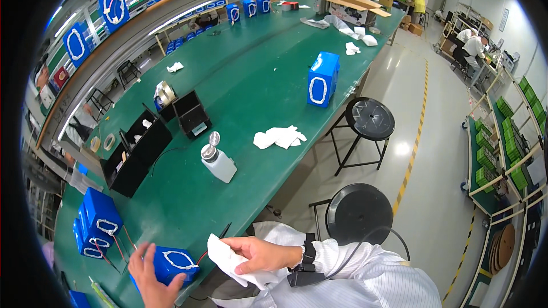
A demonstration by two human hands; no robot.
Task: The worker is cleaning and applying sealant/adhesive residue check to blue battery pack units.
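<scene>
My left hand (pixel 153 279) is at the lower left with its fingers apart, against the near side of a blue-wrapped battery pack (pixel 176 264). A ring of white sealant marks the pack's upper face, and a red wire leads off its right side. Whether the palm presses on the pack is hard to tell. To the right, my right hand (pixel 260 255) grips a folded white wipe (pixel 224 258), which hangs down past the fingers. More blue battery packs (pixel 98 221) with red and black wires stand beyond my left hand.
On the green table (pixel 251 85) are a white pump bottle (pixel 218 163), crumpled wipes (pixel 279 137), black bins (pixel 137 151) and a lone blue pack (pixel 323 79). A green-handled tool (pixel 101 292) lies near the left edge. Black stools (pixel 358 214) stand right of the table.
</scene>
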